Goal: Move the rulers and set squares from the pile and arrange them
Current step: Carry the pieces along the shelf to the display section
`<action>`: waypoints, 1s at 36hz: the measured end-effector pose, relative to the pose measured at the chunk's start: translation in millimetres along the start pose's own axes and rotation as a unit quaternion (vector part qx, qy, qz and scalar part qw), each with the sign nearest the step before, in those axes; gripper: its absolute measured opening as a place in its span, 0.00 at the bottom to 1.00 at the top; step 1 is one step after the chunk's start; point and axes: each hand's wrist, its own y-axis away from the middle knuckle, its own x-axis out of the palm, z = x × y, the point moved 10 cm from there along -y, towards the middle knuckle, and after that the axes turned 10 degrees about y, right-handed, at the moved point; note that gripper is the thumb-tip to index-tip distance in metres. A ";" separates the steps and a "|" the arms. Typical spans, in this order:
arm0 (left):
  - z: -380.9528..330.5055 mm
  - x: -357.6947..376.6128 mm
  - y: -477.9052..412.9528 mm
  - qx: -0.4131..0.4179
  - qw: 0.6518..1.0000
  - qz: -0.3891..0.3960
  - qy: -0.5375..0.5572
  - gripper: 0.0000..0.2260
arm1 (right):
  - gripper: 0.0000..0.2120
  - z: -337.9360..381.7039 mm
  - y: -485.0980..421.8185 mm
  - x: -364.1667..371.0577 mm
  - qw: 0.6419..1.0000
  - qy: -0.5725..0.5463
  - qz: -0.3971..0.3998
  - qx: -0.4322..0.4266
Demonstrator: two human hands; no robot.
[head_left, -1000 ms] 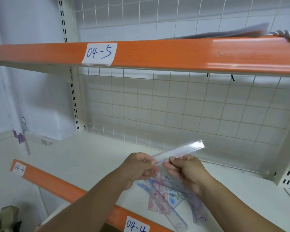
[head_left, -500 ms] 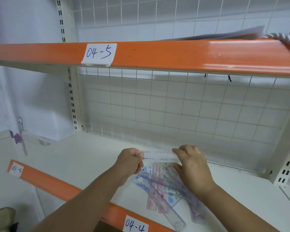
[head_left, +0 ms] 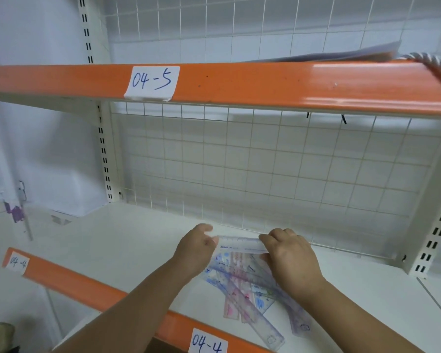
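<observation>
A clear plastic ruler (head_left: 239,243) lies crosswise on the white shelf (head_left: 127,240), close to the wire mesh back. My left hand (head_left: 196,248) grips its left end and my right hand (head_left: 288,253) pinches its right end. Just in front of it lies a loose pile of transparent rulers and set squares (head_left: 242,284) in blue, pink and purple, fanned toward the shelf's front edge. My right forearm covers part of the pile's right side.
The wire mesh back panel (head_left: 265,169) stands right behind the ruler. An orange rail labelled 04-5 (head_left: 239,82) runs overhead, and another labelled 04-4 (head_left: 92,289) edges the shelf front. A slotted upright (head_left: 433,238) stands at the right. A rope (head_left: 433,64) hangs over the upper rail.
Both hands have lowered the clear ruler from a tilted position in the air and moved it back, setting it flat and level on the shelf beyond the pile.
</observation>
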 end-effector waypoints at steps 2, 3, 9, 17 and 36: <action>-9.5 3.6 0.0 0.072 0.984 0.015 -0.162 0.26 | 0.17 -5.1 1.1 2.8 1.000 0.006 0.011 0.016; -13.0 5.6 1.5 0.096 0.970 0.019 -0.222 0.28 | 0.16 -7.9 2.1 4.6 1.000 0.010 0.016 0.025; -5.8 20.7 7.0 0.133 0.919 0.056 -0.367 0.37 | 0.17 -14.5 7.4 8.6 0.997 0.034 0.050 0.055; -5.7 21.1 14.7 0.183 0.855 0.043 -0.484 0.18 | 0.15 -17.4 22.4 18.3 0.986 0.030 0.140 0.082; 3.1 50.3 33.1 0.151 0.885 0.136 -0.419 0.11 | 0.21 -27.8 73.3 -6.1 0.967 -0.001 0.221 0.128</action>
